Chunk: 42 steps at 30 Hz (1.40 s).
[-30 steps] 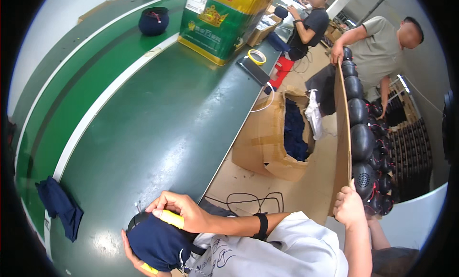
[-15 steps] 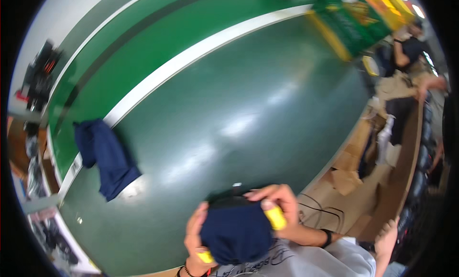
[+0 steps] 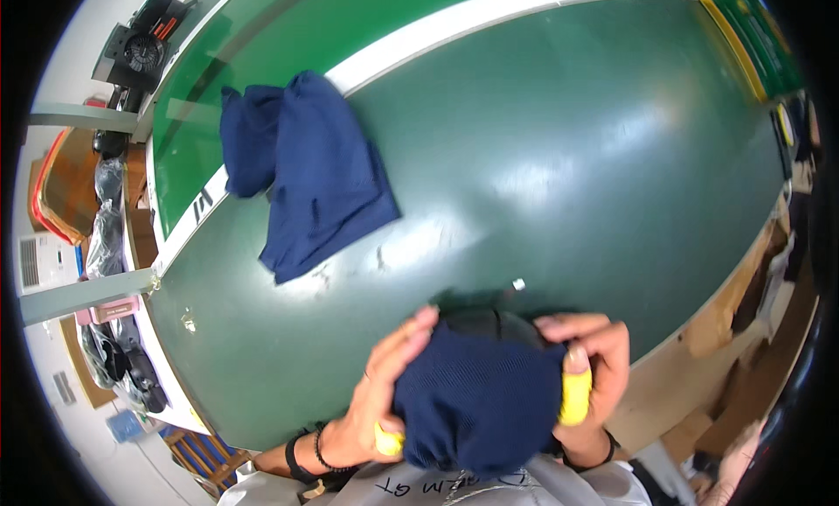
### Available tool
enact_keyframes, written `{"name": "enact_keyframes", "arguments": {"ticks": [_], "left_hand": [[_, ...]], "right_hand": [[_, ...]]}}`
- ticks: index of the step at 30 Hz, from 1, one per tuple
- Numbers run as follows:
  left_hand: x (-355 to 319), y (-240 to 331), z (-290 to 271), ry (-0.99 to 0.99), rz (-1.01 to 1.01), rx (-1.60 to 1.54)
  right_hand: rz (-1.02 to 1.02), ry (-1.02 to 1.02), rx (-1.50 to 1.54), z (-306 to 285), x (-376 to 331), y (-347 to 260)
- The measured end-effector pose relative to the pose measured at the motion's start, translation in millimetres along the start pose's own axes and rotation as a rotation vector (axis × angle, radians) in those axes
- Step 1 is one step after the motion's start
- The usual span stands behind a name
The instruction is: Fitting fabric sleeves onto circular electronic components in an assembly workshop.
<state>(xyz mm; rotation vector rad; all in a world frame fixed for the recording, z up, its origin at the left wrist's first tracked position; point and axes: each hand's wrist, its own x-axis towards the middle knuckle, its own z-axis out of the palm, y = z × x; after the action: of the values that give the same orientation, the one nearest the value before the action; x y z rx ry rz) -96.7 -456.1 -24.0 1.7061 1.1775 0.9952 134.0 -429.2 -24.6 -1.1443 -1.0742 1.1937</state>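
Note:
Close in front of me, my left hand (image 3: 380,397) and my right hand (image 3: 603,353) grip the two sides of a navy ribbed knit cap (image 3: 481,397). Its rounded bulk faces me, and a dark, smooth, curved piece (image 3: 494,324) shows at its far edge; whether that is a lining or a form inside, I cannot tell. Yellow wraps cover both thumbs, and the fingers curl over the far rim. Beyond my left hand, a folded navy knit piece (image 3: 328,174) lies on the green table (image 3: 559,209), with a bunched navy piece (image 3: 249,143) against its left side.
A white strip (image 3: 437,21) crosses the table, the bunched navy cloth over part of it. At the far right stands a green and yellow box (image 3: 756,38). Shelving with plastic-wrapped goods (image 3: 107,218) and a small black fan (image 3: 144,51) is at the left. Cardboard (image 3: 717,327) lies along the right edge.
My view has swung to the right, so the navy cloths and the cap appear larger and farther right in the picture. Both hands still hold the cap's sides.

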Motion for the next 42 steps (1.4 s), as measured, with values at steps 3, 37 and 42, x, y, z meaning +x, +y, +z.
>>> {"name": "enact_keyframes", "arguments": {"ticks": [3, 37, 42], "left_hand": [[-30.3, -4.4, -29.3, 0.062, -0.050, -0.073], [-144.6, -23.2, -147.3, 0.303, 0.103, -0.096], [-221.0, -19.8, -168.3, 0.378, 0.114, -0.116]], "right_hand": [[-0.019, 0.054, 0.127, 46.4, -34.8, 7.3], [-0.342, -0.135, -0.292, 217.8, -136.4, 5.8], [-0.344, -0.182, -0.283, 255.4, -200.2, 8.3]]}}
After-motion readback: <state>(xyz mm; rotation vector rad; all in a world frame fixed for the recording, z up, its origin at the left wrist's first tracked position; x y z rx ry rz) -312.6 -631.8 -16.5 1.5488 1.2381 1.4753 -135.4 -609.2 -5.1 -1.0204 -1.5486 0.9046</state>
